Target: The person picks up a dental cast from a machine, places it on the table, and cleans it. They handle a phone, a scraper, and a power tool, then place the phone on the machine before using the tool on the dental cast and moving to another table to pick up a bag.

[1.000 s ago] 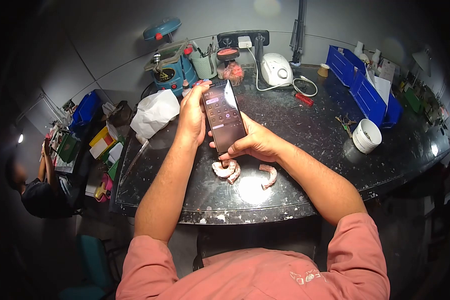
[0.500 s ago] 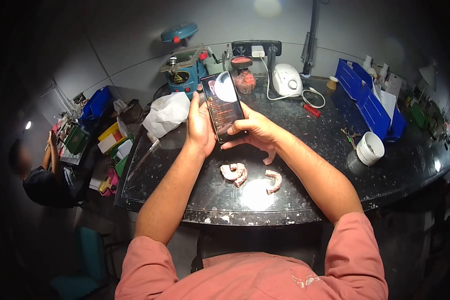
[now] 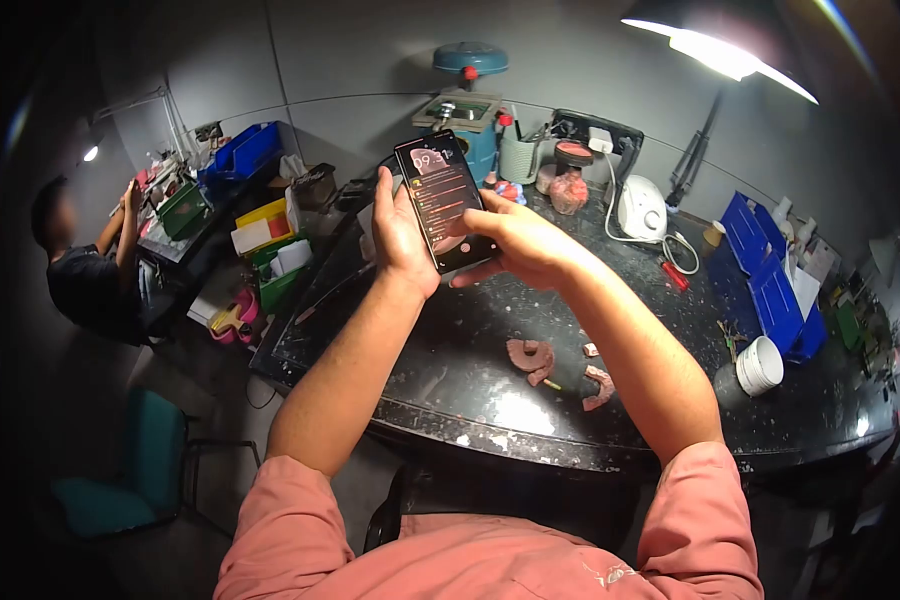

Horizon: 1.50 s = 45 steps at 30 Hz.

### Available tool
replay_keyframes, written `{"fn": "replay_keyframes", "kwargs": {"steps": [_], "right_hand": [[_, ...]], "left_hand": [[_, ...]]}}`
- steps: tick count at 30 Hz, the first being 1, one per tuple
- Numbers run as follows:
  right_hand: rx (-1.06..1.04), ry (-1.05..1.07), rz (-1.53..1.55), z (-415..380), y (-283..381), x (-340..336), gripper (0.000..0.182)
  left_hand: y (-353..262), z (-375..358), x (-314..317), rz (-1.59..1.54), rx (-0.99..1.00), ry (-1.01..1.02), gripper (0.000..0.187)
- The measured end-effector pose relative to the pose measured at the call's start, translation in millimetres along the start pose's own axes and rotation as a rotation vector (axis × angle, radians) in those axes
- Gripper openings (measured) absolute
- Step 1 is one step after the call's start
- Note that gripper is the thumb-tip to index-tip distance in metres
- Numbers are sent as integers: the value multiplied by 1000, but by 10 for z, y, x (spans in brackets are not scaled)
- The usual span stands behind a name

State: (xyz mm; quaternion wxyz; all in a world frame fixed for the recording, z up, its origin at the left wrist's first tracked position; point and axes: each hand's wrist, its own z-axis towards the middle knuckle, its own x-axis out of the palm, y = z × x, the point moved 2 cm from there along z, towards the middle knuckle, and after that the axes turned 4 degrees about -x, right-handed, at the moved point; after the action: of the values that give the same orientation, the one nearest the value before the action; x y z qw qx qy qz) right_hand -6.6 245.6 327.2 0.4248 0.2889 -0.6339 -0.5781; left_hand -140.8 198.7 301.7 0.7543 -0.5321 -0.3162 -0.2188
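Note:
A black smartphone (image 3: 436, 200) is held up above the bench, its screen lit with a clock and several lines of text. My left hand (image 3: 402, 235) supports the phone's left side, thumb along the edge. From the right, my right hand (image 3: 532, 240) holds the lower corner, with its thumb over the screen and its other fingers partly hidden behind. Below the hands lie pinkish horseshoe-shaped dental casts: a larger one (image 3: 532, 358) and a curved one (image 3: 598, 388) by my right forearm. A small pale piece (image 3: 590, 350) shows beside that forearm.
Behind the phone stands a blue machine (image 3: 478, 140). A white control box (image 3: 641, 208) with a cable, blue bins (image 3: 755, 270) and a white tub (image 3: 759, 367) are on the right. A lamp (image 3: 720, 50) hangs above. At left, another person (image 3: 95, 275) works; a teal chair (image 3: 155, 450) stands nearby.
My view has swung left, bringing the lamp and more of the chair into sight. The bright glare on the phone screen is gone, showing the clock. Both hands still hold the phone.

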Motion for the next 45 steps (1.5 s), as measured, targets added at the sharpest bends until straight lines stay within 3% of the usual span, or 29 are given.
{"fn": "replay_keyframes", "kwargs": {"steps": [3, 5, 6, 9, 11, 13, 15, 17, 21, 25, 28, 29, 31, 32, 35, 39, 41, 44, 45], "right_hand": [[-42, -49, -278, 79, -19, 81, 82], [-70, -226, -620, 222, -65, 83, 100], [-106, -300, -673, 296, -115, 46, 100], [-153, -406, -682, 341, 66, 101, 93], [-231, -480, -736, 462, 131, -77, 92], [-320, -535, -943, 518, 339, -145, 89], [-289, -580, -975, 729, 438, -231, 91], [-100, -552, -1116, 962, 575, -255, 102], [-21, -637, -1346, 1421, 645, -407, 105], [-42, -734, -1466, 1701, 611, -612, 101], [95, -913, -1365, 1878, 625, -810, 101], [102, -918, -1367, 1935, 663, -882, 101], [126, -839, -1159, 1983, 716, -956, 81], [88, -767, -1105, 1954, 744, -953, 57], [68, -683, -1116, 2012, 778, -979, 45], [191, -706, -1108, 2201, 860, -1169, 45], [154, -676, -1070, 2205, 890, -1148, 46], [176, -655, -1237, 2203, 938, -1170, 45], [235, -557, -1307, 2217, 970, -1215, 42]], "left_hand": [[-107, 6, -83, -5, 16, -18, 80], [-174, 20, -98, -26, -35, 111, 86], [-209, -2, -91, -61, -62, 191, 91], [-354, -46, -127, 122, 6, 196, 88], [-450, -245, -213, 327, 122, 36, 79], [-566, -627, -218, 575, 245, 24, 66], [-549, -1001, -283, 645, 334, -91, 63], [-454, -1278, -449, 764, 416, -184, 60], [-250, -1559, -784, 964, 582, -300, 49], [-216, -1564, -917, 1014, 504, -245, 42], [-235, -1532, -908, 1010, 469, -215, 41], [-229, -1527, -916, 1007, 433, -210, 40], [-218, -1523, -936, 996, 393, -202, 39], [-215, -1523, -945, 988, 400, -199, 38], [-233, -1533, -950, 958, 416, -197, 37], [-251, -1554, -957, 915, 413, -178, 36], [-249, -1545, -939, 926, 398, -166, 36], [-251, -1535, -946, 948, 370, -143, 35], [-258, -1535, -954, 953, 366, -141, 35]]}}
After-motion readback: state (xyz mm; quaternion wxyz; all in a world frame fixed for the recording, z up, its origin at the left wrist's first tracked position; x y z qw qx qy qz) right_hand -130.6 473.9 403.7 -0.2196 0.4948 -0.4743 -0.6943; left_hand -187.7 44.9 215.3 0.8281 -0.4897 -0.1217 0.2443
